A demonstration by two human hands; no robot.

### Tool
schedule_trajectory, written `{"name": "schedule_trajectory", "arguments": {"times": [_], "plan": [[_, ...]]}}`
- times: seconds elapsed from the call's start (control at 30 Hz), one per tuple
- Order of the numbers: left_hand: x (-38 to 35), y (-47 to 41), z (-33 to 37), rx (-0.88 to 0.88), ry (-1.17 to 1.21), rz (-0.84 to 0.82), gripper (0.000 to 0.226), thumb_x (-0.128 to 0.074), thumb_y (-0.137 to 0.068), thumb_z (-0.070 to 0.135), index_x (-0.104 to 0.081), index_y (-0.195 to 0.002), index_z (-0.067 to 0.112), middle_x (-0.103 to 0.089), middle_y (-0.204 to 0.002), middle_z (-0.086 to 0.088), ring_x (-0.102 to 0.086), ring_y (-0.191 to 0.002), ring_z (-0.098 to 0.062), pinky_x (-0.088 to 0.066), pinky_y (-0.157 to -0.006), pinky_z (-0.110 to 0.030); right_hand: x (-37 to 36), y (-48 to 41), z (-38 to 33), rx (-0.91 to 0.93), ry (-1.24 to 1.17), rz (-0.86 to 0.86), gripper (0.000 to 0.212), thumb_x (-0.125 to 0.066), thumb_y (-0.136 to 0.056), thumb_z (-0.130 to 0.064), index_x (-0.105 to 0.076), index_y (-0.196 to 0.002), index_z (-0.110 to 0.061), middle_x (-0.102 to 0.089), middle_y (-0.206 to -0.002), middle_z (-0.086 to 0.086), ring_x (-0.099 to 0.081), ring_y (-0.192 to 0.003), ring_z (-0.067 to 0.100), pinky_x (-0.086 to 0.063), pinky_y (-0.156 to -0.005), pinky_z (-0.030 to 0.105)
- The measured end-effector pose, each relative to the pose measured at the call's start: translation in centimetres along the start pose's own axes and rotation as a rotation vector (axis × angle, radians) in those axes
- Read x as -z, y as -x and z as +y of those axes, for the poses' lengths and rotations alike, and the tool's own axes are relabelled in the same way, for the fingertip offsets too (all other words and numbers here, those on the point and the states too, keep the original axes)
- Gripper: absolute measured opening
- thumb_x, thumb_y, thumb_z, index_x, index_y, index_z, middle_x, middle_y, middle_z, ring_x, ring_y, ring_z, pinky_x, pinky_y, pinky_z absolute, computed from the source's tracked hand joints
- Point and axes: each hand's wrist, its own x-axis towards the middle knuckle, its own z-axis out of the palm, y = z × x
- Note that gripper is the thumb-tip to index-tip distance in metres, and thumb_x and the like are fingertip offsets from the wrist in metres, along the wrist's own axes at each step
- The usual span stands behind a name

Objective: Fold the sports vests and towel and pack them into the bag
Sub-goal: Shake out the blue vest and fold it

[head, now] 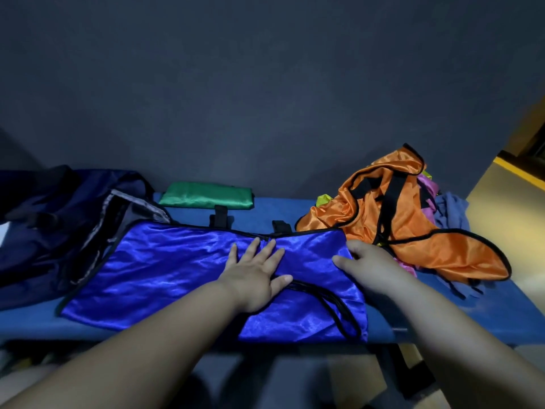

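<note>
Left hand (256,276) pressing flat, fingers spread, on glossy blue vest (165,270) with black trim lying centre frame on counter (486,314), right hand (365,264) gripping its right edge, navy bag (44,225) sitting at left

Bag (59,219) left on bench (442,317), spread vest (162,270) centre, folded vest (206,195) behind it, vest heap (383,214) right

Left hand (256,274) lies flat, fingers (253,246) spread; right hand (367,261) seemingly curls its fingers.
</note>
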Motion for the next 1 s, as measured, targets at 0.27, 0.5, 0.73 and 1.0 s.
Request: {"name": "schedule_trajectory", "arguments": {"times": [0.27,0.5,0.73,1.0], "plan": [[1.2,1.1,-1.6,-0.055,0.267,0.131,0.062,-0.029,-0.101,0.054,-0.012,-0.155,0.031,0.006,-0.163,0.006,0.014,-0.149,-0.018,0.010,-0.119,-0.047,0.9,0.5,-3.7,0.110,-0.079,0.079,0.019,-0.062,-0.092,-0.032,-0.064,-0.101,-0.015,-0.072,-0.095,0.011,-0.068,-0.089,0.030,-0.054,-0.084,0.046],[2.2,3.1,-8.5,0.211,0.969,0.392,0.030,-0.049,-0.100,0.036,-0.066,-0.114,0.016,-0.065,-0.114,-0.004,-0.059,-0.106,-0.020,-0.043,-0.091,-0.029,-0.1,0.7,-10.9,0.116,-0.299,0.074,0.022,-0.068,-0.078,-0.037,-0.069,-0.094,-0.023,-0.075,-0.091,0.006,-0.071,-0.087,0.030,-0.055,-0.088,0.050],[3.6,5.5,-12.1,0.329,1.547,0.317,0.035,-0.035,-0.104,0.039,-0.057,-0.106,0.012,-0.062,-0.092,-0.007,-0.052,-0.071,-0.018,-0.046,-0.060,-0.027,-5.7,-0.6,-20.3,0.211,-0.081,-0.017,0.028,-0.064,-0.090,-0.025,-0.067,-0.116,-0.016,-0.071,-0.112,0.008,-0.066,-0.101,0.025,-0.051,-0.090,0.032],[3.1,7.0,-16.3,0.375,1.385,0.311,0.033,-0.049,-0.097,0.047,-0.060,-0.095,0.015,-0.066,-0.094,-0.010,-0.058,-0.080,-0.022,-0.046,-0.076,-0.032,-13.9,-1.6,-22.3,0.180,-0.343,-0.522,0.048,-0.033,-0.106,-0.021,-0.020,-0.152,-0.015,-0.066,-0.086,0.004,-0.062,-0.047,0.009,-0.039,-0.037,0.018]]}}
